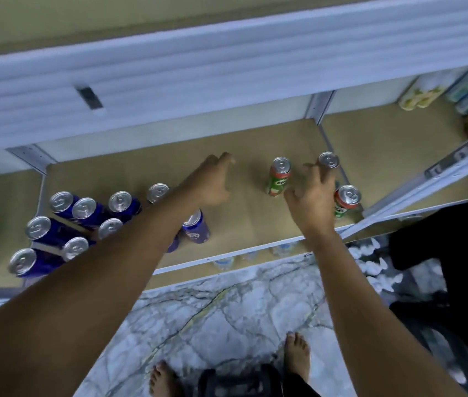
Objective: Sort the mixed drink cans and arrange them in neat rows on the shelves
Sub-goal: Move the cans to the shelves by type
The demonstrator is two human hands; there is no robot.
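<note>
The shelf [255, 213] runs across in front of the person, its brown board bare in the middle stretch. On its left end stands the crowd of blue cans [83, 216], all upright, tops up, in loose rows; one purple-blue can [195, 227] stands a little apart at their right edge, just under the left forearm. On the right end stand three green-and-red cans, also upright: one in the middle [279, 179], one at the back [328, 160], one nearer the front edge [347, 200].

The right hand [311, 202] hangs among these three, fingers spread wide and holding nothing, the middle can just to its left and the other two just past its fingertips and knuckles. The left hand [212, 181] hovers over the bare board, fingers loosely curled, empty, well apart from the green cans. So the right hand looks nearer to them; a grasp would likely come from above or the side around an upright axis.
</note>
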